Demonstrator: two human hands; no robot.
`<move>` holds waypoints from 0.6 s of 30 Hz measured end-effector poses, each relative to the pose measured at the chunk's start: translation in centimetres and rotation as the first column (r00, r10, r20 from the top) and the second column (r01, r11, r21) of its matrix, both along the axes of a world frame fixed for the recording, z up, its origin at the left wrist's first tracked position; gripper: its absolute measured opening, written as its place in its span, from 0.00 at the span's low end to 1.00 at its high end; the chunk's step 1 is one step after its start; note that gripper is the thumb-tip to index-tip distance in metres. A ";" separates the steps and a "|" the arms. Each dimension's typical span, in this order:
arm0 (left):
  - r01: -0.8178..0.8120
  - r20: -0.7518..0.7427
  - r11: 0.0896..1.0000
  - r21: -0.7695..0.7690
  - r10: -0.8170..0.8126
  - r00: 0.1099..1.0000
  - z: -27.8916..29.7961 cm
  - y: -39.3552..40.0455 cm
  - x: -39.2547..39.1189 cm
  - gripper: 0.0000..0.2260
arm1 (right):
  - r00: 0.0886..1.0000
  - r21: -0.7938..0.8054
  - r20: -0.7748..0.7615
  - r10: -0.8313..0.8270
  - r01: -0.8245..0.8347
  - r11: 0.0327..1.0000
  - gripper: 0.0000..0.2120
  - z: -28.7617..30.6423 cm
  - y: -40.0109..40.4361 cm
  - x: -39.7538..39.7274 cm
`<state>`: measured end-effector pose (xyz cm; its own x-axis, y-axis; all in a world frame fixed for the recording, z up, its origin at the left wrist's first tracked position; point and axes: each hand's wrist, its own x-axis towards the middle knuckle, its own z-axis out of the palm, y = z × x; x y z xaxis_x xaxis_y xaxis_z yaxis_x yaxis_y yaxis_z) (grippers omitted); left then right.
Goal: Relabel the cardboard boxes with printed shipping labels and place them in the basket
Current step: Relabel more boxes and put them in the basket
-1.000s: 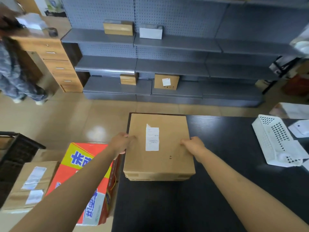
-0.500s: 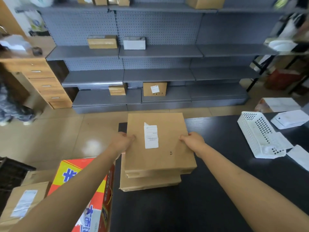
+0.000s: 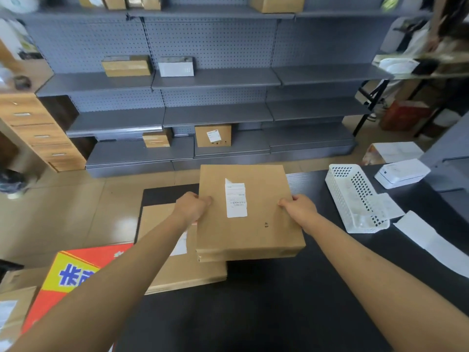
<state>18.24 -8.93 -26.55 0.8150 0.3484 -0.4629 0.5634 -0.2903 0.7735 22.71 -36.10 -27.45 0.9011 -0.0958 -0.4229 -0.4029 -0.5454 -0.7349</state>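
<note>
I hold a flat cardboard box (image 3: 256, 229) above the black table (image 3: 291, 301), with a white label (image 3: 236, 200) stuck on its top face. My left hand (image 3: 191, 207) grips its left edge and my right hand (image 3: 298, 207) grips its right edge. Under it and to the left lies a second flat cardboard box (image 3: 177, 270) on the table, partly covered by my left arm. A white perforated basket (image 3: 352, 196) lies on the table to the right. Beside the basket lies a strip of white printed labels (image 3: 431, 242).
A white label printer (image 3: 402, 172) sits at the table's far right. A red and yellow carton (image 3: 73, 275) and another cardboard box (image 3: 10, 311) stand on the floor at the left. Grey shelving (image 3: 215, 80) with several boxes runs along the back.
The box in my hands has risen and shifted right, uncovering the second box beneath it. The camera view has tilted upward and swung left.
</note>
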 end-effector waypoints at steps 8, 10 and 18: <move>-0.014 -0.032 1.000 0.012 0.014 0.999 -0.5 -10.8 1.8 0.19 | 0.999 0.025 -0.015 0.039 -0.038 0.999 0.19 -0.4 -10.6 3.2; -0.042 -0.012 0.999 0.007 0.042 0.999 -0.9 -12.9 1.9 0.13 | 0.998 0.011 -0.025 0.055 -0.055 0.998 0.19 -0.7 -12.5 3.7; -0.038 -0.102 0.999 -0.008 0.037 0.994 -3.6 -16.3 2.0 0.17 | 0.989 -0.025 -0.122 0.089 -0.093 0.995 0.21 -3.3 -15.8 4.6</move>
